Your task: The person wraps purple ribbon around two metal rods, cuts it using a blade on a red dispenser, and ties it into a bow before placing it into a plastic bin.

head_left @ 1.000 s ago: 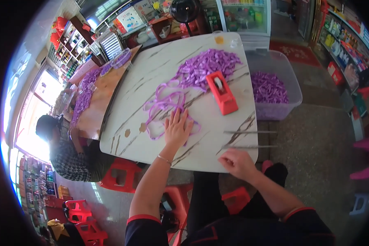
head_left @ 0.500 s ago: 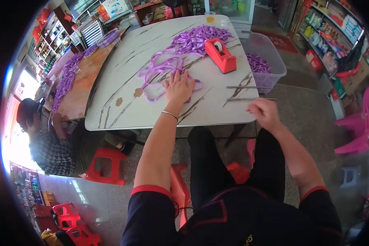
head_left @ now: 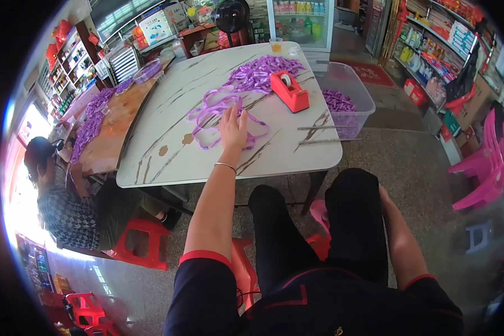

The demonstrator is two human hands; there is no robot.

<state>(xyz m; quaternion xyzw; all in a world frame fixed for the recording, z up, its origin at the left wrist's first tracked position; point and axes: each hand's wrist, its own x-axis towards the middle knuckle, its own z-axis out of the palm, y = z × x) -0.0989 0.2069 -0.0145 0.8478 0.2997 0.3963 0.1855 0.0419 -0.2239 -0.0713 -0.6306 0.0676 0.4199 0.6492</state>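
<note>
Left hand: my left hand (head_left: 233,130) lies over the near right part of the loops, fingers straight and a little apart, closed on nothing; whether the palm presses down I cannot tell. Laid flat like this, I judge, it would steady the slack band.
Right hand: my right hand (head_left: 384,199) is down beside my right knee, mostly hidden, so I cannot tell how its fingers stand; I take it to be resting there.
Dispenser: the red tape dispenser (head_left: 291,94) sits right of the pile, probably there for an easy reach.
Rods: two thin metal rods (head_left: 327,128) jut past the right table edge, apart from each other; their purpose I cannot tell.
Bin: the clear plastic bin (head_left: 364,101) stands just beyond that edge, holding more purple pieces, likely set close for handiness.
Purple loops: these purple loops (head_left: 220,105) lie loosely on the marbled table (head_left: 168,112), between my left hand and the pile; flat, lilac, slightly shiny, overlapping in uneven rings, with darker spots in places.
Purple pile: the far purple pile (head_left: 266,73) is dense, its short pieces jumbled, flecked with pale glints.
</note>
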